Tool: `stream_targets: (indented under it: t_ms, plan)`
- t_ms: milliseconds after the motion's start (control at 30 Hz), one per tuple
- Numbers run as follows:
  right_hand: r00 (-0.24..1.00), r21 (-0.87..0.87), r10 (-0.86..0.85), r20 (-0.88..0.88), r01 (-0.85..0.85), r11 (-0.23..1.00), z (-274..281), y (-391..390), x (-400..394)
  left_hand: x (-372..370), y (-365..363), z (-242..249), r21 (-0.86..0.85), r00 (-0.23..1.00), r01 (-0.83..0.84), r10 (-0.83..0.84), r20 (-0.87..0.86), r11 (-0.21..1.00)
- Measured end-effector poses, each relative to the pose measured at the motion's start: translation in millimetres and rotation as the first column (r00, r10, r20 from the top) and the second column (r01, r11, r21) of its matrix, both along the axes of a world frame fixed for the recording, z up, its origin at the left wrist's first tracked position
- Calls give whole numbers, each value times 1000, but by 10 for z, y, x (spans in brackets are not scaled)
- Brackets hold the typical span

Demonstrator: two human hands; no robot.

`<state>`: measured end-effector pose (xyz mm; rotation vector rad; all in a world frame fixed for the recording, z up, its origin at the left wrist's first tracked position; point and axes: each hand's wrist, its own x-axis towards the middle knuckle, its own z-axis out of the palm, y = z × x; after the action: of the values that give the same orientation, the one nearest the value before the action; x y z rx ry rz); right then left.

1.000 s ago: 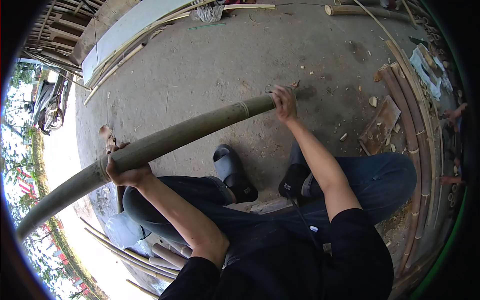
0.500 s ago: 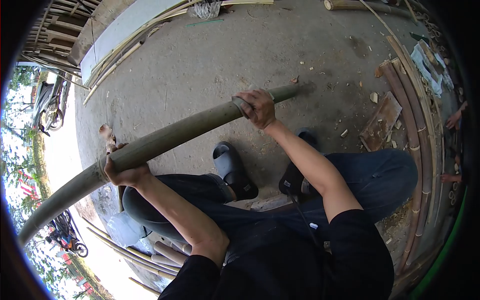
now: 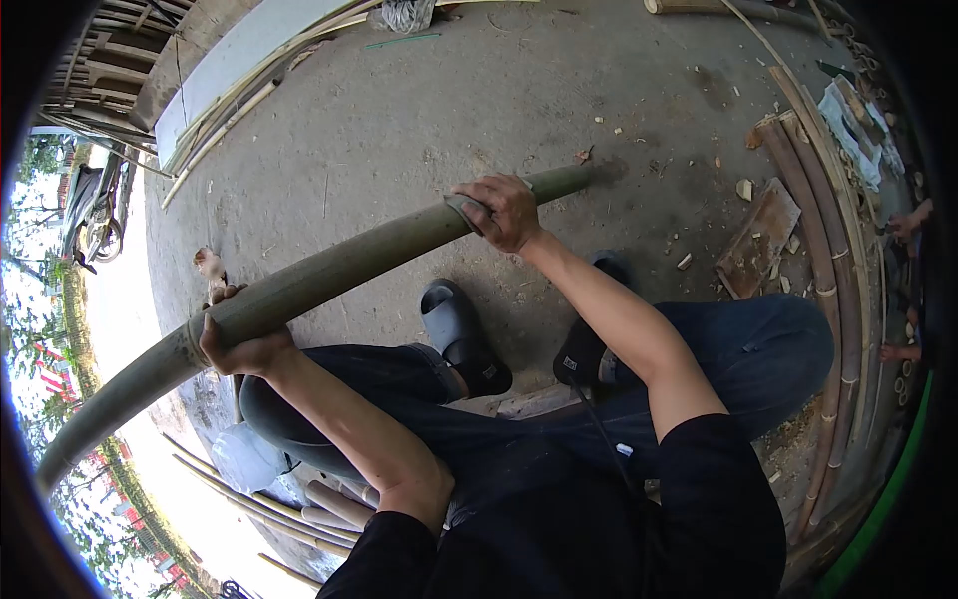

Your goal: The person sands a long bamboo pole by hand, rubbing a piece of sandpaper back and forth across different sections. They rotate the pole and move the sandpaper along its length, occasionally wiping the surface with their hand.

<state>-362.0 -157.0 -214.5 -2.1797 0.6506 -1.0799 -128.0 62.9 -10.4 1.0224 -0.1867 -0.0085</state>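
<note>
A long green bamboo pole (image 3: 329, 272) slants across my lap, its far end low over the concrete floor. My left hand (image 3: 244, 344) is closed round it from below, right beside a node ring, with the thumb up over the near side. Farther along, my right hand (image 3: 504, 215) wraps over the top of the pole, pressing a thin grey-green pad (image 3: 461, 203) against its surface. Most of the pad is hidden under the fingers. Below the pole are my feet in dark slippers (image 3: 461, 334).
Brown bamboo poles (image 3: 823, 270) lie along the right, near a wooden board (image 3: 760, 240) and scattered chips. Another person's hand (image 3: 908, 222) shows at the right edge. Thin strips (image 3: 225, 140) lie upper left; a plastic bag (image 3: 244, 459) sits by my left knee.
My right hand has slid slightly left along the pole with the pad. My left hand keeps its grip. A motorbike outside at lower left has moved toward the bottom edge.
</note>
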Motion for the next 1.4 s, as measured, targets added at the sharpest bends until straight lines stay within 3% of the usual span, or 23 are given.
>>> stream_targets:
  t_ms: [67,133,200,300,367,400,467,567,667,733,800,867,900,967,1000,1067,1133,1200,1333,1400]
  plan:
    - [975,18,-74,-207,80,997,-579,-386,-353,37,58,-56,-9,1000,14,-14,-25,1000]
    - [965,-23,-169,-202,168,986,-1119,-775,-825,131,112,-133,-57,996,60,-64,-62,997]
    - [943,-326,-247,-222,167,931,-1534,-1026,-1143,125,69,-121,-85,997,75,-77,-28,994]
    - [931,-241,-212,-299,141,960,-1247,-794,-879,83,73,-84,-69,997,75,-76,-9,995]
    - [966,167,36,-256,8,986,-481,-484,-361,41,12,-40,-52,997,82,-82,-13,995]
    - [967,272,167,-195,-110,956,-57,-306,-120,8,-7,-4,-58,997,69,-71,-24,996]
    - [967,136,232,-106,-217,967,402,49,239,9,8,-7,-67,997,76,-77,-18,995]
    - [973,71,229,-32,-227,971,497,124,250,-9,-24,3,-42,999,26,-25,26,999]
    - [977,116,187,-99,-176,978,148,-128,89,67,28,-80,-23,998,-34,33,-46,999]
    - [964,110,123,-236,-99,989,-276,-436,-199,105,40,-133,-32,993,-80,78,-86,996]
    - [958,-200,8,-287,-68,977,-1036,-877,-642,135,56,-169,-39,990,-91,86,-109,995]
    - [930,-260,-82,-358,-15,965,-1572,-1213,-1123,112,22,-138,-62,994,-51,45,-96,997]
    - [931,-268,-81,-356,-19,963,-1570,-1216,-1113,88,24,-130,-67,996,-20,14,-90,998]
    - [916,-156,-179,-358,131,979,-1468,-1075,-1135,59,-25,-76,-80,996,-30,23,-86,996]
    - [935,-62,-88,-344,71,996,-1393,-988,-1062,27,-30,-60,-86,996,-35,27,-85,996]
    - [926,219,148,-348,-73,973,-522,-688,-595,-6,-56,-24,-77,997,-25,19,-78,997]
    - [961,141,232,-147,-212,967,119,-193,-109,-33,-53,11,-46,998,-6,3,-65,999]
    - [978,-77,205,-27,-206,976,507,257,176,-37,-58,10,-34,998,-10,8,-63,999]
    - [993,-175,120,-2,-119,977,250,173,73,12,-20,-25,-46,998,-9,7,-60,999]
    - [986,-28,82,-146,-87,996,-118,-94,-145,78,26,-81,-47,996,-30,25,-90,998]
